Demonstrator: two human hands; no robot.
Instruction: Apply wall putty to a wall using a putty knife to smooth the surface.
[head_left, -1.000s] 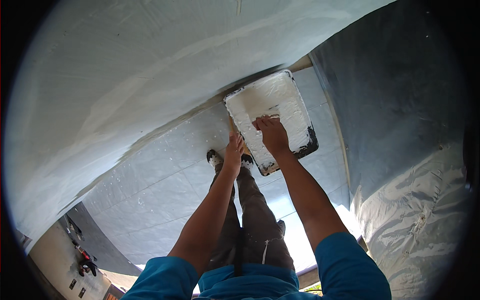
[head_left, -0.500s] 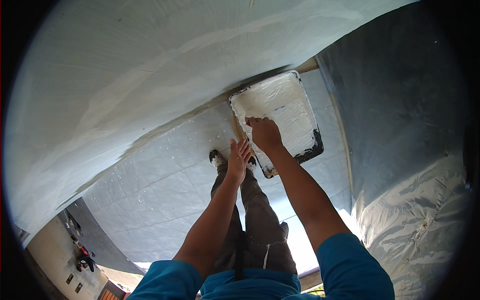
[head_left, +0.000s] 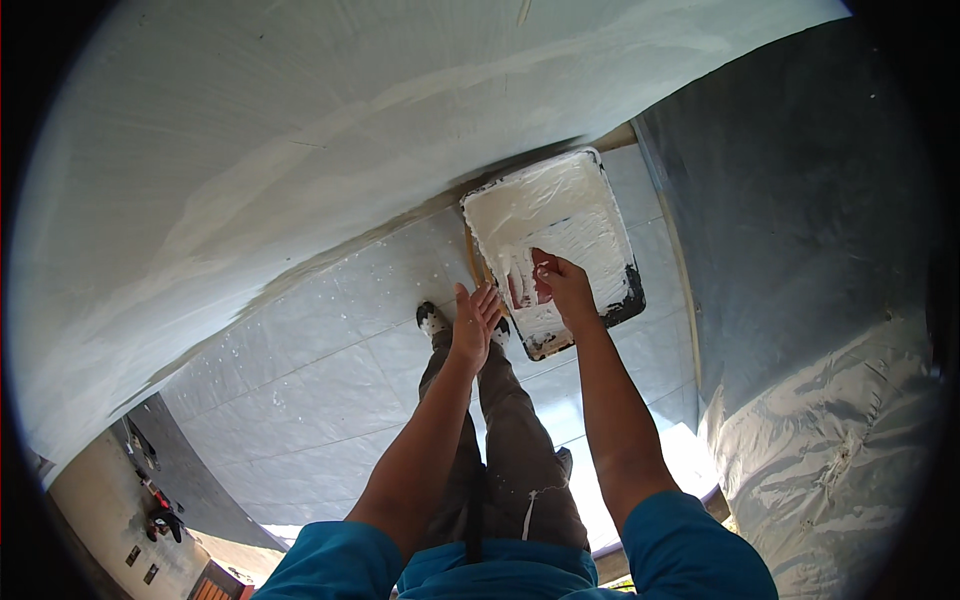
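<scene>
A black-rimmed tray (head_left: 634, 292) holds a thick layer of white paste (head_left: 540, 195), wiped smooth in places and ridged along its left edge. My right hand (head_left: 570, 293) is closed on a thin reddish flat scraper (head_left: 541, 264) over the near left part of the tray. Beside it is a reddish patch streaked with white; I cannot tell whether it is part of the scraper or a scraped area. My left hand (head_left: 475, 318) is open just left of the tray's edge, fingers stretched out, with nothing in it.
A pale grey wall (head_left: 250, 150) curves across the far left, and a dark sheet-covered surface (head_left: 780, 200) rises at right. White spots dot the grey floor (head_left: 310, 390). My shoes (head_left: 432, 318) stand beside the tray. Tools (head_left: 163, 515) are at the lower left.
My right hand has moved right and nearer to me across the tray, bringing the reddish scraper and streaked patch into view. My left hand has barely moved.
</scene>
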